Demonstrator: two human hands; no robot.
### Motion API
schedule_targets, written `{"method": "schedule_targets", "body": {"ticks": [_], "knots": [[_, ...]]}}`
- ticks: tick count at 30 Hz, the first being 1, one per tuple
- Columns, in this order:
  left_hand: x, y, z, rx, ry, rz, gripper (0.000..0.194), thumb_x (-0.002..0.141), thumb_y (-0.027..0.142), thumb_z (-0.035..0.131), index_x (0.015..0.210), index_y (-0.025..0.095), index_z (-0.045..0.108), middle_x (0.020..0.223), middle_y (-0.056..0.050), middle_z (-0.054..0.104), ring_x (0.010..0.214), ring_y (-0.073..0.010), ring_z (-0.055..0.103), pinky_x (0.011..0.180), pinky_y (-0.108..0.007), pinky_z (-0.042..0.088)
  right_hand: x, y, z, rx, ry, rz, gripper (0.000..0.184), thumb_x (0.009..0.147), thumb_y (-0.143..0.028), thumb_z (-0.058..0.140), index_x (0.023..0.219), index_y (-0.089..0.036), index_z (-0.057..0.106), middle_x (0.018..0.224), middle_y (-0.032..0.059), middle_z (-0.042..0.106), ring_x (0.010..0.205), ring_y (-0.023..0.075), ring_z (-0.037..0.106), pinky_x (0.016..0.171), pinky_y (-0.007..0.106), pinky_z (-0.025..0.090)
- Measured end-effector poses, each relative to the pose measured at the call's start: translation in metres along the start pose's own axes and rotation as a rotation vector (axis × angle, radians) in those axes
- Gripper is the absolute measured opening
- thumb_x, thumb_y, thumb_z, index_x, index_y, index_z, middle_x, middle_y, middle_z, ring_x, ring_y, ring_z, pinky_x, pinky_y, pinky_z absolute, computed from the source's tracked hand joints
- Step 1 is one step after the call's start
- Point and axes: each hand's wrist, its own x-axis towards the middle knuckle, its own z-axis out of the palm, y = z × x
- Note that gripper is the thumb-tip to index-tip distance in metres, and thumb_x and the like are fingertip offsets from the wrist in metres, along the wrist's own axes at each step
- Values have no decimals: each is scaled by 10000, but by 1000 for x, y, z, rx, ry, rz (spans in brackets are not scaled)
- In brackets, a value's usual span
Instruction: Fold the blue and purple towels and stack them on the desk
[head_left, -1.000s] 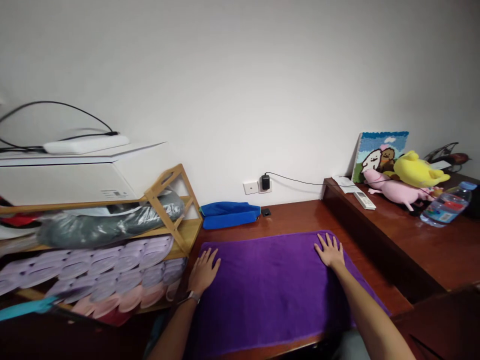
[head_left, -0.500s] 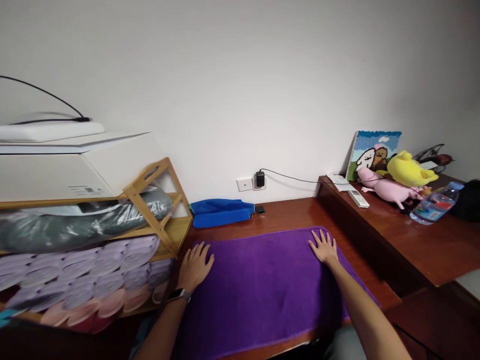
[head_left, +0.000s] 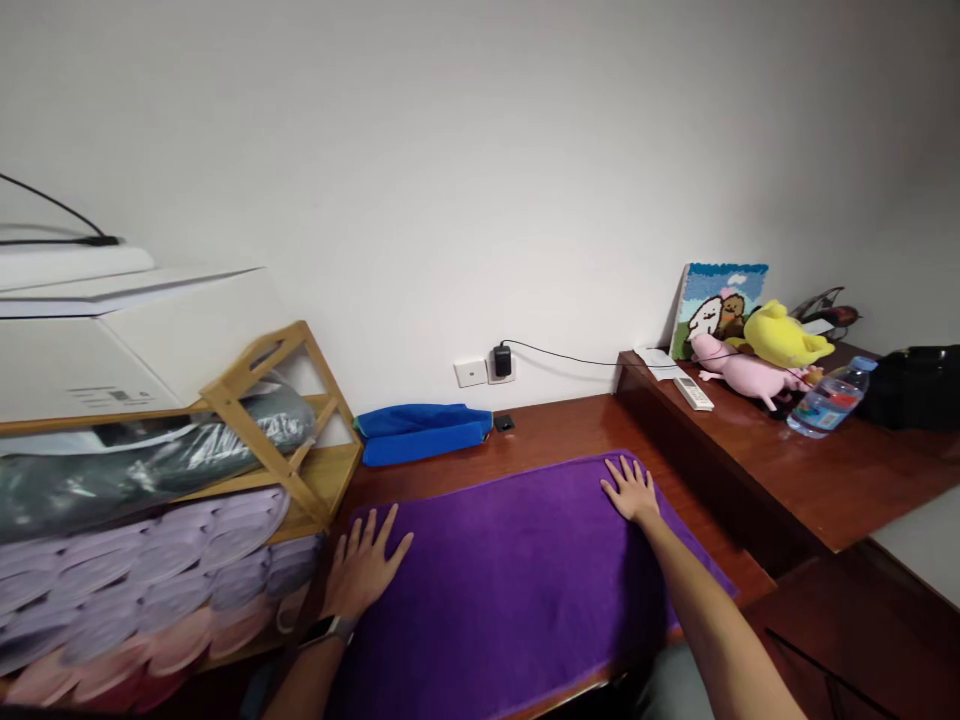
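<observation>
A purple terry towel (head_left: 510,590) lies flat on a reddish-brown wooden desk (head_left: 555,435). My left hand (head_left: 366,565) rests palm down on the towel's left edge, fingers spread, with a watch on the wrist. My right hand (head_left: 630,490) presses flat near the towel's far right corner. Neither hand holds anything. Beyond the towel, against the wall, lies a folded blue cloth (head_left: 420,435).
A bamboo shelf (head_left: 270,400) at left holds lilac and pink slippers (head_left: 150,570) and a plastic-wrapped grey bundle (head_left: 150,480). A raised wooden ledge (head_left: 750,460) at right carries plush toys (head_left: 780,340), a water bottle (head_left: 831,400) and a remote (head_left: 694,394).
The view has swung, so everything sits further left in the picture. Both hands stay on the towel, and the left hand's fingers are spread wider.
</observation>
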Motion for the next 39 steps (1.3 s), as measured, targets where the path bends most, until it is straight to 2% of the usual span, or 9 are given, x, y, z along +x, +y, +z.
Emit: {"method": "schedule_targets", "body": {"ticks": [5,11,20,22,25,29,32,35,39], "knots": [[11,11,-13,12,87,133,732,1015,575,322,1635,194,403,1716,-168,402,1607,-355,321,1307,-553,219,1,0,1,21,6,-1,730,1048,-738,200,1706,-424,171,1806,-12,92,1655,307,38,1305,561,7],[29,27,-9,-7,-45,57,692,1018,556,382,1639,251,390,1750,-130,334,1616,-344,308,1302,-563,245,2,-2,6,32,23,0,731,1043,-740,215,1701,-423,206,1804,-14,117,1655,311,46,1306,561,11],[31,-28,1,-145,-9,132,629,1045,504,333,1589,226,484,1721,-112,393,1597,-258,362,1310,-491,277,0,-5,-16,74,-31,44,711,1042,-691,300,1679,-376,332,1778,30,239,1638,299,181,1303,579,153],[28,-35,4,-165,10,115,633,1041,501,345,1598,227,469,1723,-110,384,1599,-254,357,1312,-496,273,-9,-36,-25,84,119,16,664,1072,-551,285,1653,-261,424,1750,89,311,1621,288,242,1310,535,178],[25,-33,8,-177,15,102,641,1031,503,373,1609,237,449,1731,-105,364,1607,-247,341,1317,-497,253,-39,-126,-28,144,299,-237,616,1064,-330,260,1595,-145,510,1699,124,409,1582,236,336,1317,418,208],[26,-28,10,-158,35,112,663,1022,507,372,1623,233,420,1740,-111,341,1619,-261,311,1325,-521,199,-86,-289,-15,250,133,-728,632,1074,-456,373,1659,-215,399,1732,61,345,1613,261,269,1334,494,176],[30,-27,14,-111,31,113,701,1002,526,365,1631,218,403,1746,-122,327,1621,-281,306,1325,-537,178,-101,-376,2,296,17,-841,682,1097,-564,317,1684,-217,328,1754,60,278,1637,265,191,1335,530,155],[34,-30,19,-72,24,108,737,980,537,357,1639,207,385,1757,-128,301,1622,-287,305,1320,-532,181,-93,-395,12,277,-57,-796,705,1107,-590,254,1698,-206,277,1760,77,247,1645,249,153,1336,540,132],[38,-41,24,-34,8,133,731,948,513,366,1612,218,445,1740,-107,360,1619,-276,310,1318,-512,180,-60,-319,8,236,-20,-673,735,1103,-624,228,1712,-212,228,1770,74,213,1650,230,121,1338,514,92]]}}
